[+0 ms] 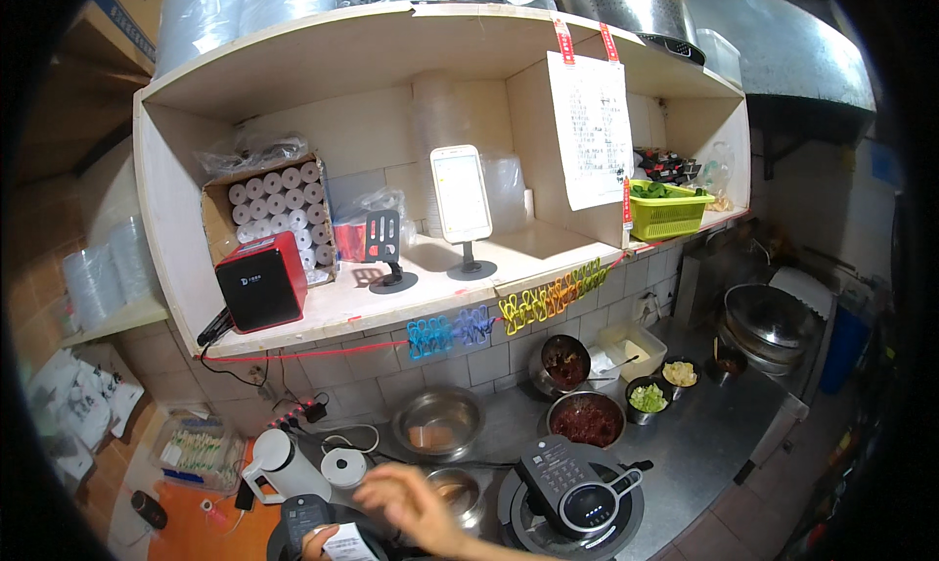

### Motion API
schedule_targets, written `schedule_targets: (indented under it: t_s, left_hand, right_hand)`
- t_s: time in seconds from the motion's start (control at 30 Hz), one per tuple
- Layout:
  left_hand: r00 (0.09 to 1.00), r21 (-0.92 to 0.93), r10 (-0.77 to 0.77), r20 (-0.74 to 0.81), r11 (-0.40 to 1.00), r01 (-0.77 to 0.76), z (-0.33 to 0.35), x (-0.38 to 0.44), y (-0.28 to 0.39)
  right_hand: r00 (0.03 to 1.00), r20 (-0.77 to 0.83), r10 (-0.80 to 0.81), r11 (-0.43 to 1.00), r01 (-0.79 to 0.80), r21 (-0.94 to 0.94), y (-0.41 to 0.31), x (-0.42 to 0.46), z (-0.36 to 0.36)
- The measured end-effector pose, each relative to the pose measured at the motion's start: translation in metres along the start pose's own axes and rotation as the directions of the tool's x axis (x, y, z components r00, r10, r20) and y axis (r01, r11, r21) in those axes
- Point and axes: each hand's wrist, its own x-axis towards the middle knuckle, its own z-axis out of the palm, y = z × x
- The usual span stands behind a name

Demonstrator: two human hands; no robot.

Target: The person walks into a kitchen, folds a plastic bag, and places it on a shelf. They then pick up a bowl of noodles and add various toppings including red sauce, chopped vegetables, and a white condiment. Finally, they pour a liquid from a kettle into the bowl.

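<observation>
My right hand (pixel 408 504) reaches in from the bottom, fingers bent and slightly blurred, over the edge of a small steel bowl (pixel 469 491). I see nothing held in it. At the bottom edge my left hand (pixel 320 543) pinches a white printed paper slip (pixel 349 543) between its fingers. Behind the slip stands a dark appliance with a button panel (pixel 304 515), partly hidden. A white electric kettle (pixel 286 467) and a white round lid or base (pixel 343 467) are just beyond my hands. Right of them is a black appliance with buttons and a round display (pixel 561 480).
Farther back stand a large steel bowl (pixel 439 421), a bowl of dark red sauce (pixel 587 419) and bowls of chopped vegetables (pixel 648 398). The shelf (pixel 425 297) above holds a phone on a stand (pixel 462 194), a red-black printer (pixel 262 281) and paper rolls (pixel 275 203).
</observation>
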Motion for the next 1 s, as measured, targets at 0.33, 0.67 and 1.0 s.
schedule_targets:
  t_s: [0.33, 0.67, 1.0]
  left_hand:
    - [0.96, 0.04, 0.155, -0.232, 0.988, -0.15, 0.036, 0.001, 0.023]
    - [0.979, -0.352, -0.1, -0.178, 0.935, 0.031, 0.031, -0.011, 0.039]
    - [0.998, -0.462, 0.03, -0.047, 0.886, -0.049, 0.051, -0.034, 0.018]
  right_hand:
    - [0.786, -0.034, 0.618, 0.76, -0.607, -0.232, 0.006, -0.096, 0.01]
    - [0.783, -0.174, 0.597, 0.799, -0.6, 0.042, 0.011, -0.152, 0.031]
    - [0.787, -0.298, 0.541, 0.808, -0.584, -0.076, 0.012, -0.167, 0.033]
